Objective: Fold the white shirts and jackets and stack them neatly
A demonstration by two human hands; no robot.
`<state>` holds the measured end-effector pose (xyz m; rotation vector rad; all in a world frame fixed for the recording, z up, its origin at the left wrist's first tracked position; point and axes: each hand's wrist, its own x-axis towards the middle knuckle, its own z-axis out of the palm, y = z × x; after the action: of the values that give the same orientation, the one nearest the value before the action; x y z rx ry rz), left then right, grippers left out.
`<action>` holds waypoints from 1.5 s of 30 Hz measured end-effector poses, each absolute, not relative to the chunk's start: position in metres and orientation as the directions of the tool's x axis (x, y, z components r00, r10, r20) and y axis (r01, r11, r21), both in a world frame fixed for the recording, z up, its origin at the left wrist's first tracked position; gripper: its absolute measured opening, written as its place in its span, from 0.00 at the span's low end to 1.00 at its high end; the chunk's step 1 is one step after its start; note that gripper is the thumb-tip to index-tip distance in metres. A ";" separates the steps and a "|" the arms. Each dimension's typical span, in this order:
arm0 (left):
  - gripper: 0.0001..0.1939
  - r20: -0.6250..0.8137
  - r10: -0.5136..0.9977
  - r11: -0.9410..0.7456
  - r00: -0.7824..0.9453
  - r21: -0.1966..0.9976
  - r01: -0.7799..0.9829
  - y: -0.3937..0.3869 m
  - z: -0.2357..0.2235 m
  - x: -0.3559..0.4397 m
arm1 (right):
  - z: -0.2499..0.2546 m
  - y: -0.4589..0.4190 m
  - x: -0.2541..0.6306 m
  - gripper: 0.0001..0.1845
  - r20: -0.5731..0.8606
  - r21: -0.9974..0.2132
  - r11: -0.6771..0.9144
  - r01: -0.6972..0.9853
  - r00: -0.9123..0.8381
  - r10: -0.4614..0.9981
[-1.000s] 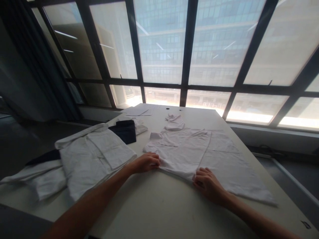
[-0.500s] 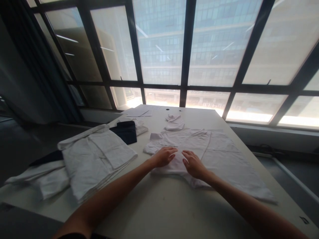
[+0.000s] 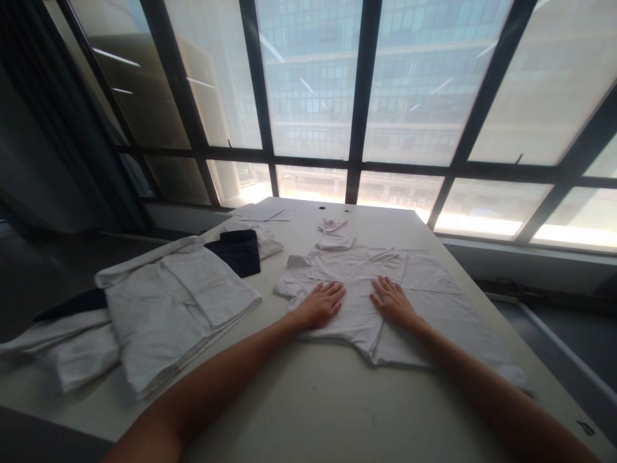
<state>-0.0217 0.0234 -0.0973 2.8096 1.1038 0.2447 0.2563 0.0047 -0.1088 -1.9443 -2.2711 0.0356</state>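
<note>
A white garment (image 3: 448, 321), which looks like a shirt, lies spread on the white table (image 3: 308, 405), its wider end toward the right. My left hand (image 3: 322, 304) rests flat on its left part, fingers stretched and slightly apart. Further right, my right hand (image 3: 394, 302) lies palm down on the same cloth with fingers spread. Small creases and a fold run through the fabric between and below the hands. Just beyond the garment is a small crumpled white cloth piece (image 3: 336, 236).
Left of the garment lies a stack of folded white cloth (image 3: 178, 302), with dark navy cloth (image 3: 237, 252) behind it. Sheets of paper (image 3: 267, 211) lie at the table's far left. Large windows (image 3: 313, 83) stand beyond the far edge.
My hands were close together above the cloth with fingers curved. Now they are flat on it, the right one moved to the right, widening the gap.
</note>
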 end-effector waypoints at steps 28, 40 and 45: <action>0.22 0.227 0.080 -0.973 0.971 0.230 0.027 -0.040 -0.074 0.009 | -0.109 0.005 0.264 0.30 0.141 -0.184 0.011 0.983 0.015 0.990; 0.14 0.264 0.079 -0.996 0.961 -0.009 0.084 -0.046 -0.067 0.016 | -0.106 0.002 0.267 0.31 0.117 -0.144 0.012 0.989 0.005 0.993; 0.15 0.286 0.065 -0.992 0.956 0.122 0.031 -0.049 -0.065 0.018 | -0.104 -0.005 0.262 0.31 0.085 -0.074 0.008 0.997 -0.002 0.996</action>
<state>0.0179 -0.0489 -0.0650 2.9921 0.0731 0.4427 0.2618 -0.0045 -0.1041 -2.1362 -2.1464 -0.0113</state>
